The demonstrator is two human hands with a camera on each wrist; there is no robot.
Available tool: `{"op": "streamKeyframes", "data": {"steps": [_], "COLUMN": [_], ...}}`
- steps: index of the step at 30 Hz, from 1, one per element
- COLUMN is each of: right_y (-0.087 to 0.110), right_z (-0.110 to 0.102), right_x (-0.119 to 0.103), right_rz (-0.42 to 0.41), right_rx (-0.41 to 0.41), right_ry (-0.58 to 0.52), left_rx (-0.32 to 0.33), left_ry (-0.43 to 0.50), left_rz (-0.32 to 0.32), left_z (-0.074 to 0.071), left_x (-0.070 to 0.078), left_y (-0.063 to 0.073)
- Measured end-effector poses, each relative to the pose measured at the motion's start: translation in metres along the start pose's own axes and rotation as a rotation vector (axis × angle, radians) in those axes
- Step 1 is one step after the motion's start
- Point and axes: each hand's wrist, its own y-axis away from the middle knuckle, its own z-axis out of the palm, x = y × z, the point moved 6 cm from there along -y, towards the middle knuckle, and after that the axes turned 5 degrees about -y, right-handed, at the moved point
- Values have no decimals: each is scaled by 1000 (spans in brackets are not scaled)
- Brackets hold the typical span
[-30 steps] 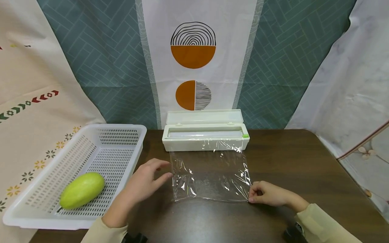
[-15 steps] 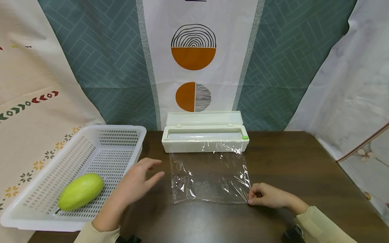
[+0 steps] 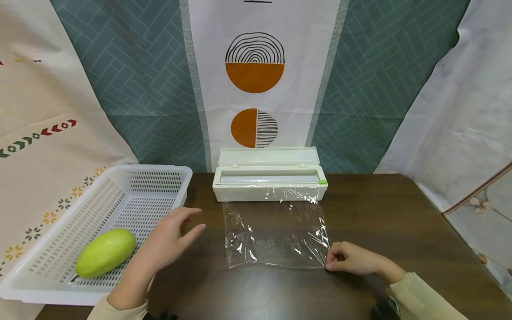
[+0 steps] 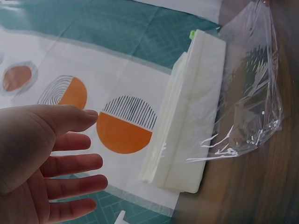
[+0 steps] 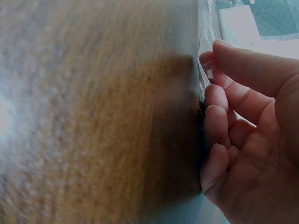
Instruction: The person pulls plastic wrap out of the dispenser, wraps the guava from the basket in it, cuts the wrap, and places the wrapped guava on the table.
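Observation:
A sheet of clear plastic wrap (image 3: 276, 235) stretches toward me from a white dispenser box (image 3: 270, 192), whose lid (image 3: 269, 156) stands raised. Inside the box the pale roll (image 3: 269, 179) shows. My right hand (image 3: 354, 258) pinches the near right corner of the wrap between thumb and forefinger, low over the table; the right wrist view shows the film at the fingertips. My left hand (image 3: 168, 240) holds nothing, its fingers loosely extended, between the wrap and the white basket (image 3: 182, 186). In the left wrist view the left hand's fingers (image 4: 74, 163) are spread apart from the film.
Inside the basket, at the left of the dark wooden table (image 3: 384, 209), lies a green oblong fruit or melon (image 3: 106, 253). Patterned cloths (image 3: 152, 80) hang behind and at both sides. A slider of bright green (image 3: 322, 182) sits at the box's right end.
My left hand has moved left, away from the wrap's left edge toward the basket. My right hand keeps its pinch on the corner, and the wrap stays in place.

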Motion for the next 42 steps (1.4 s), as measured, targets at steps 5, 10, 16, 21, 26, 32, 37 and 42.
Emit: {"op": "streamKeyframes", "data": {"steps": [5,10,16,21,26,32,37,42], "right_y": [0,0,0,-1,0,0,0,0], "right_z": [0,0,1,2,1,1,1,1], "right_x": [0,-1,-2,-2,-3,-3,-3,-2], "right_rz": [-6,-11,-19,-11,-11,-6,-6,-2], "right_rx": [-3,-1,2,-1,1,6,6,5], "right_ry": [6,6,7,2,1,1,-2,-9], "left_rx": [-10,1,19,31,53,87,54,60], "left_ry": [-5,-13,-21,-28,-39,-52,-39,-50], "left_rz": [-26,-40,-46,-52,-42,-39,-79,-93], "left_z": [-5,-11,-15,-19,-23,-27,-28,-31], "left_x": [-5,-8,-13,-16,-18,-22,-30,-33], "left_y": [2,5,7,10,11,13,15,16]}}
